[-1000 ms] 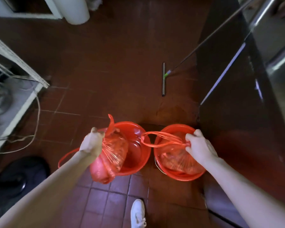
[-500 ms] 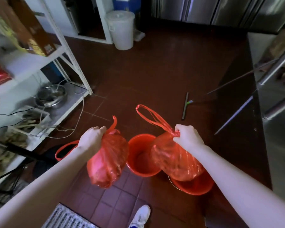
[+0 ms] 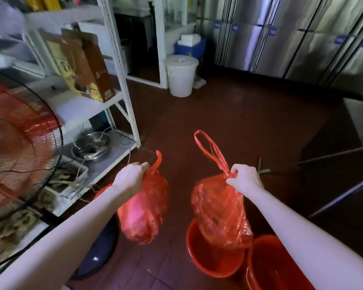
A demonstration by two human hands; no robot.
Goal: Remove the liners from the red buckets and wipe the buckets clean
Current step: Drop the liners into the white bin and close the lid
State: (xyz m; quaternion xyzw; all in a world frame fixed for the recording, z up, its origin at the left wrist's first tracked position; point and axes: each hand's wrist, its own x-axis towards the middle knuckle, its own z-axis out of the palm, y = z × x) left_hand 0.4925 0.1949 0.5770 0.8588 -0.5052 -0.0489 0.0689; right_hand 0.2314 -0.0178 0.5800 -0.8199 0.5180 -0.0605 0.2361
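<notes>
Above the floor, the left liner (image 3: pixel 143 210) is gripped by the neck in the left hand (image 3: pixel 132 177), the right liner (image 3: pixel 218 214) in the right hand (image 3: pixel 244 178), held out of the 2 buckets (image 3: pixel 214 266) so nothing spills.

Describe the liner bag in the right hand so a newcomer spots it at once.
Start at the two red buckets on the tiled floor, lower right. Above them hangs a translucent red liner bag, pinched at its neck by the right hand. Unlike the bag in the left hand, its long handle loop stands above the fist.
</notes>
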